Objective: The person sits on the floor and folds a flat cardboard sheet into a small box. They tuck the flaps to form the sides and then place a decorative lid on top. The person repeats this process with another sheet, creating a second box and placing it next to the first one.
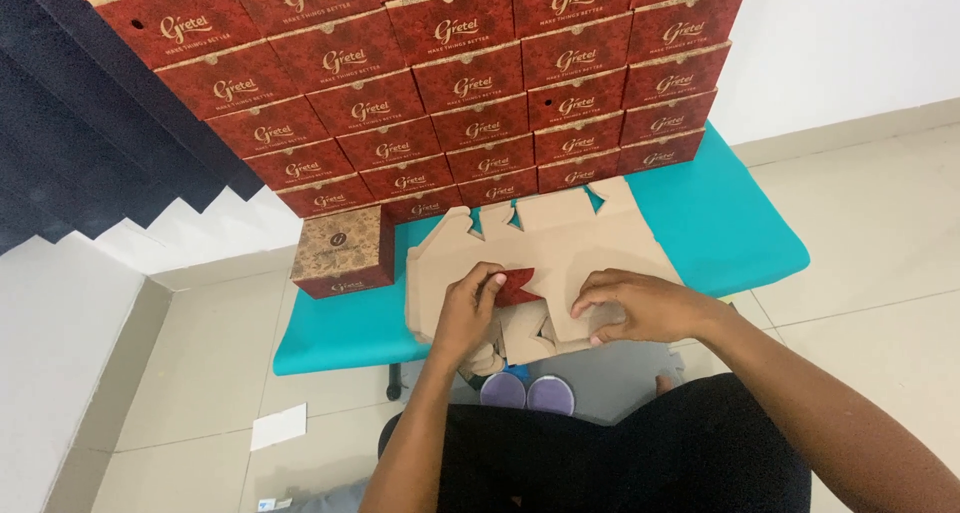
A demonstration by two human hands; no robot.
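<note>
A flat brown die-cut cardboard blank lies on a teal padded bench, its near edge hanging over the front. My left hand presses on the blank's near left part, fingers at a folded-up flap that shows a dark red printed side. My right hand grips the near right edge of the same blank, fingers curled over a flap. More cut cardboard hangs below my hands.
A tall stack of several dark red printed boxes fills the back of the bench. One closed box with a brown patterned lid stands at the left. Tiled floor lies around, with a white paper scrap at lower left and two purple slippers beneath.
</note>
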